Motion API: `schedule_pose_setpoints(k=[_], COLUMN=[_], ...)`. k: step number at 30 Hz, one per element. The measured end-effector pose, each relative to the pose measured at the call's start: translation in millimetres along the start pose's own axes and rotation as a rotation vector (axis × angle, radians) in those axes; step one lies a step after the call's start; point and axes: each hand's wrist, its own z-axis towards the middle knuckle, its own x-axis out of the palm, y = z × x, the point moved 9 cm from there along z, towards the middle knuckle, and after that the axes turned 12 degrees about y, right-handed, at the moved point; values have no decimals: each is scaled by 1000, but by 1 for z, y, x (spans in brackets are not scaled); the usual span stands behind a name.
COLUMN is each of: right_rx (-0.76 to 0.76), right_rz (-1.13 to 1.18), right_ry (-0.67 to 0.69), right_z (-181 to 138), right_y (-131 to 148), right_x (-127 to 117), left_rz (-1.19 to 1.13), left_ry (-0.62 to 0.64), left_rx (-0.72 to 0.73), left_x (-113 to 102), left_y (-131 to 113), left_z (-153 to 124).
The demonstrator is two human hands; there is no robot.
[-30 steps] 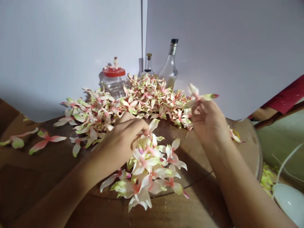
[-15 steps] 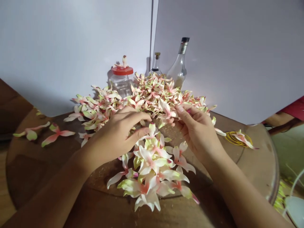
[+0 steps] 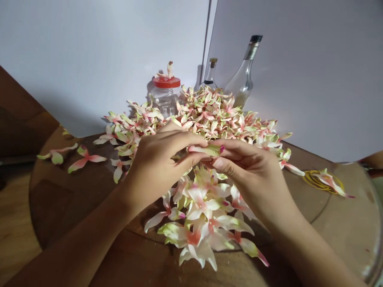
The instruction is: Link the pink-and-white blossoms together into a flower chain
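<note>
You pinched a pink-and-green, purple-tipped flower (image 3: 211, 150);
your left hand (image 3: 163, 153) and right hand (image 3: 255, 167) gripped it narrowly in front of the pink-white flower heap (image 3: 206, 115).

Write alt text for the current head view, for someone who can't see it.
The left hand and right hand hold a purple-tipped flower near a flower cluster on a round brown table. Behind are a bigger flower heap, a red-lidded jar and two glass bottles.

This looks like a room in a home: a round desk (image 3: 353, 227) carries a red-lidded jar (image 3: 166, 97) and glass bottles (image 3: 241, 81) above a wood-toned floor (image 3: 14, 215).
</note>
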Motion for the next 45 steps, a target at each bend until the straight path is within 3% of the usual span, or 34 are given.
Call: schedule_pose_setpoints(k=[9,14,19,22,24,31,39,45], right_rx=[-149,-156,-89,-69,-42,6,23,-6], right_rz=[-233,-230,-179,-83,-4,215,143,14], right_ry=[-162,-146,-116,-101,-81,-122,-11,93], right_z=[-10,-10,-7,-5,-3,0,-1,-2], right_y=[21,22,14,8,1,-7,-4,6], right_x=[-11,-9,-2,-1,-2,-14,-11,-5], left_rz=[-353,-297,-72,-213,-340,-657,-555,-389], left_ry=[82,110,-65,-136,-104,127,187,301], left_rx=[-149,-158,-170,-265,-290,-132,26,141], left_x=[9,7,-3,1,8,27,26,29], left_y=[17,13,7,20,28,28,13,-5], left_z=[0,1,-5,-11,-11,-2,-2,-3])
